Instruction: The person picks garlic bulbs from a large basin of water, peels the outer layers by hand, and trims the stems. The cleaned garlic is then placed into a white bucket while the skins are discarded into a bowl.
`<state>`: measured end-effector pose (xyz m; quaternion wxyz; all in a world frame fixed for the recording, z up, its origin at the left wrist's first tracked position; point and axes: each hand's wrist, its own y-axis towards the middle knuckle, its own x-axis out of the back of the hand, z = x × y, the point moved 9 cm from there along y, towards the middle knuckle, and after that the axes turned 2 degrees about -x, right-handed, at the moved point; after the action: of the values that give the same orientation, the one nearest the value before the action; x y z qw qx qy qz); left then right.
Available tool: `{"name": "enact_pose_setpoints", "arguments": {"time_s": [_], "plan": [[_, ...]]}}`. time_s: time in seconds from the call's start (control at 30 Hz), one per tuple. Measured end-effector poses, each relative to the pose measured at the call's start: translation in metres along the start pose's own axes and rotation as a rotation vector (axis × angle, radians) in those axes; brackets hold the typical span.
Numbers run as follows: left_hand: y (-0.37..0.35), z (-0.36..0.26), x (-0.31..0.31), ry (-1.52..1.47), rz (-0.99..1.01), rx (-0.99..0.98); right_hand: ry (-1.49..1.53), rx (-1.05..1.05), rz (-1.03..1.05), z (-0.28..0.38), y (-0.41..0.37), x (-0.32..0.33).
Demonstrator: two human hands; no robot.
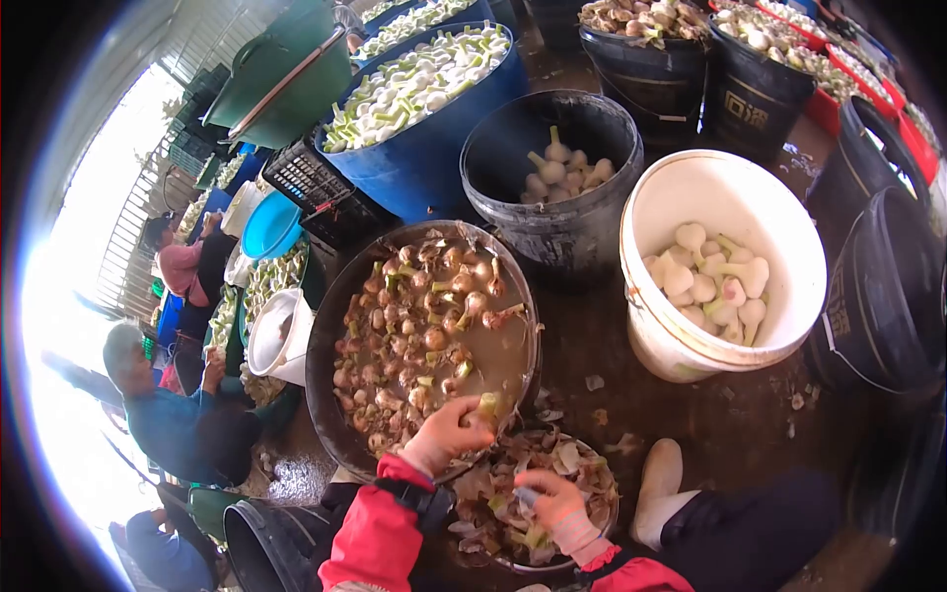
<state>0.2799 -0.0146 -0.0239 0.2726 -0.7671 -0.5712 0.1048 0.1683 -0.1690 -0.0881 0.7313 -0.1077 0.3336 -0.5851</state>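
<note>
My left hand (449,434) is closed around a garlic bulb (487,405), its pale green cut stem showing past my fingers. It is above the near rim of a wide dark tub (326,419) of murky water, in which many unpeeled garlic bulbs (395,340) float. Lower and to the right, my right hand (564,513) is closed on a small grey blade-like tool (527,495), mostly hidden by the fingers. Beneath that hand a round basin (604,503) is heaped with papery garlic skins (503,464) and stem scraps.
A white bucket (646,331) and a black bucket (552,227), both with peeled garlic, stand beyond the tub. Behind them is a blue tub (395,183) full of garlic. Dark buckets (883,306) line the right. Co-workers (163,414) sit at left. My white boot (659,483) rests beside the basin.
</note>
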Motion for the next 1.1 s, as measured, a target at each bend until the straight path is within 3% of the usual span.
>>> {"name": "enact_pose_setpoints", "arguments": {"time_s": [0.07,0.13,0.2,0.27,0.43,0.53,0.73,0.8,0.83,0.87,0.93,1.0,1.1], "plan": [[-0.035,0.007,-0.022,-0.090,0.050,-0.081,0.096,0.087,-0.056,0.025,-0.012,-0.001],[-0.072,0.005,-0.053,-0.172,0.034,-0.001,0.188,0.175,-0.117,0.047,-0.023,0.003],[-0.090,0.035,-0.054,0.176,-0.155,-0.073,0.268,0.191,-0.031,0.046,-0.027,-0.002],[-0.113,0.007,-0.072,0.540,-0.335,-0.147,0.125,0.192,-0.025,0.033,-0.027,-0.002],[-0.145,0.007,-0.098,0.695,-0.679,-0.039,-0.303,0.355,-0.139,0.044,-0.046,-0.009],[-0.150,0.010,-0.103,0.755,-0.685,-0.005,-0.432,0.426,-0.163,0.036,-0.048,-0.010],[-0.166,0.017,-0.079,0.793,-0.654,-0.228,-0.518,0.411,-0.077,0.047,-0.047,-0.013],[-0.164,0.053,-0.073,-0.428,-0.463,-0.150,-0.159,0.162,0.246,0.055,-0.056,-0.026],[-0.168,0.048,-0.079,-0.785,-0.429,-0.192,-0.068,0.150,0.332,0.063,-0.065,-0.031],[-0.169,0.048,-0.076,-0.783,-0.438,-0.194,-0.067,0.149,0.341,0.065,-0.068,-0.034],[-0.164,0.046,-0.087,-1.104,-0.257,-0.195,0.448,-0.080,0.557,0.059,-0.075,-0.052],[-0.166,0.049,-0.094,-1.174,-0.283,-0.175,0.329,-0.050,0.550,0.050,-0.068,-0.051],[-0.177,0.052,-0.077,-0.529,-0.566,-0.219,0.326,-0.226,0.562,0.028,-0.066,-0.054]]}}
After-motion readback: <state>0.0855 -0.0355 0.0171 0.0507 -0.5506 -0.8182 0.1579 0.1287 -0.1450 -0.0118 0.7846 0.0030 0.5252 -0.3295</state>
